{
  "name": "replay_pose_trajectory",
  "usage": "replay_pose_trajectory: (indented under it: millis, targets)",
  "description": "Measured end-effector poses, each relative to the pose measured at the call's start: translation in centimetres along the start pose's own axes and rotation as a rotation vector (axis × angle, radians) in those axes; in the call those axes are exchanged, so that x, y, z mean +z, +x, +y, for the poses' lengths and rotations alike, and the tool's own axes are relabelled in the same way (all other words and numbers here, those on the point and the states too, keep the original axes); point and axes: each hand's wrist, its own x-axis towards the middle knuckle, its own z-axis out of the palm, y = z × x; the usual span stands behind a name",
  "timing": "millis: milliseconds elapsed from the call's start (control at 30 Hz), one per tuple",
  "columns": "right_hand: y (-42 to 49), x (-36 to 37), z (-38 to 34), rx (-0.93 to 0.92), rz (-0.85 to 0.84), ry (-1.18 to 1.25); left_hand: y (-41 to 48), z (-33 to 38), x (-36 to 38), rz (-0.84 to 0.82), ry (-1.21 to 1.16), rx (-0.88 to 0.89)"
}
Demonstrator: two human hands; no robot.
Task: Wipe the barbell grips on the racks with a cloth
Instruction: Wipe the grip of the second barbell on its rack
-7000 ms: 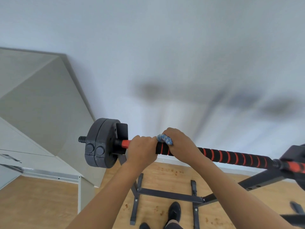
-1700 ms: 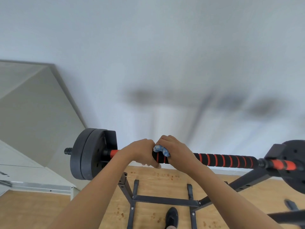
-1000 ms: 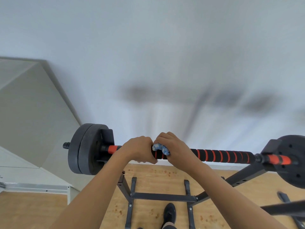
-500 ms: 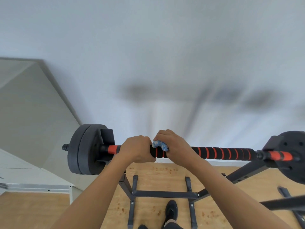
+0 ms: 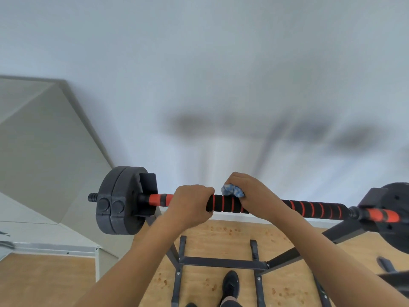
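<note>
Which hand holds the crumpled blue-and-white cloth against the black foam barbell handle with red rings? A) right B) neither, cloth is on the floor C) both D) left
A: the right hand presses the crumpled blue-and-white cloth onto the black foam barbell handle with red rings, while the left hand wraps the handle bare.

Blue-white cloth (image 5: pixel 232 192) atop racked barbell (image 5: pixel 309 209)

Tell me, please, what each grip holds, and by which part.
The left grip wraps the barbell at its foam sleeve's left end; the right grip presses a blue cloth onto that sleeve.
</note>
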Motion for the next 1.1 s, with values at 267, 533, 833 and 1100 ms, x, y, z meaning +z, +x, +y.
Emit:
replay_pose_trajectory:
  millis: [267, 533, 833, 1100]
  targets:
    - [-0.4, 1.5, -0.6, -0.013, 0.056, 0.019, 0.3, 1.5, 2.1, 0.120, 0.213, -0.074]
    - [-0.9, 2.1, -0.8, -0.076, 0.061, -0.006, 1.8, 1.2, -0.7, -0.215, 0.031, -0.113]
    - [-0.9, 1.8, -0.4, -0.061, 0.051, 0.027, 1.5, 0.4, -1.7, -0.210, -0.104, -0.046]
    - [-0.9, 2.1, -0.9, -0.030, 0.081, 0.033, 0.5, 1.9, 2.8, 0.281, 0.255, 0.019]
